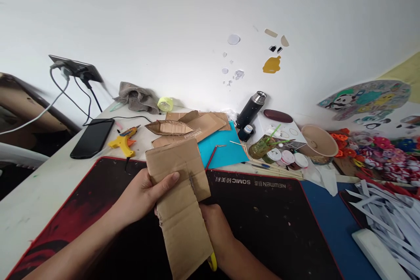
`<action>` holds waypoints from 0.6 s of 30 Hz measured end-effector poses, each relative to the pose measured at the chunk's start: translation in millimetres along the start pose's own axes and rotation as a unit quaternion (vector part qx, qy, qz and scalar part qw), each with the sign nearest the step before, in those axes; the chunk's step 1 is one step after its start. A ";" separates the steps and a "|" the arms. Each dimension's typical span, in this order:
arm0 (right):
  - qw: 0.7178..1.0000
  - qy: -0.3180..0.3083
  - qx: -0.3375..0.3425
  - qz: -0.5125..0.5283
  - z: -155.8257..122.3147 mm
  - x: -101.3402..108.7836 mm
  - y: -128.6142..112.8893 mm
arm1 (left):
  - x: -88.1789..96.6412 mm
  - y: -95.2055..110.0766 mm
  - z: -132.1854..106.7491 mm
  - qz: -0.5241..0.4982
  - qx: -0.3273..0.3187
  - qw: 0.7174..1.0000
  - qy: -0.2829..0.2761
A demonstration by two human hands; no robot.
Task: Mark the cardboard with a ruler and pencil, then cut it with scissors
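My left hand [144, 194] grips a creased brown cardboard piece [179, 183] above the black and red desk mat [272, 218], thumb pressed on its front face. My right hand [218, 232] is below and behind the cardboard, its fingers closed around yellow-handled scissors [213, 262]. A thin metal blade [191, 182] shows in a slit in the middle of the cardboard. Most of my right hand's fingers are hidden behind the sheet.
Behind the mat lie a yellow glue gun [124, 141], a black phone [92, 138], a cardboard boat [170, 127], blue paper [223, 148], a black flask [251, 108], paint pots [285, 157] and a paper cup [320, 142]. White paper strips [390, 218] pile at right.
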State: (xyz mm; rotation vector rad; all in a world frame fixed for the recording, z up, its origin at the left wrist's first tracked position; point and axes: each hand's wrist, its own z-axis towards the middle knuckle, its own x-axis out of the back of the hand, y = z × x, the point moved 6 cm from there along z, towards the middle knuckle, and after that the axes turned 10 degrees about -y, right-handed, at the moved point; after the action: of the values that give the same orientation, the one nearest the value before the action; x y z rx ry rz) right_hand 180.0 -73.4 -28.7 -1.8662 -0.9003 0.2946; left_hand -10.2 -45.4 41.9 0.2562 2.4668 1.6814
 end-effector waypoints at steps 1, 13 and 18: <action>1.000 0.000 -0.002 0.001 0.9 -0.9 0.5 | 0.3 -1.3 1.0 -0.006 0.005 1.000 -0.001; 1.000 -0.018 0.019 -0.013 -10.3 5.1 -14.6 | -2.8 -3.3 3.0 -0.011 0.031 0.999 -0.034; 0.999 -0.035 0.035 -0.022 -16.6 9.3 -20.8 | -4.3 -2.3 -0.3 -0.007 0.035 0.999 -0.036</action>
State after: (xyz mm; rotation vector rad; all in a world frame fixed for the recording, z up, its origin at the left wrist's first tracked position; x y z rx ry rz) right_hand 186.4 -73.7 -1.2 -1.7780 -0.9651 0.3617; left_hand -6.2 -47.5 40.0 0.3022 2.4718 1.5538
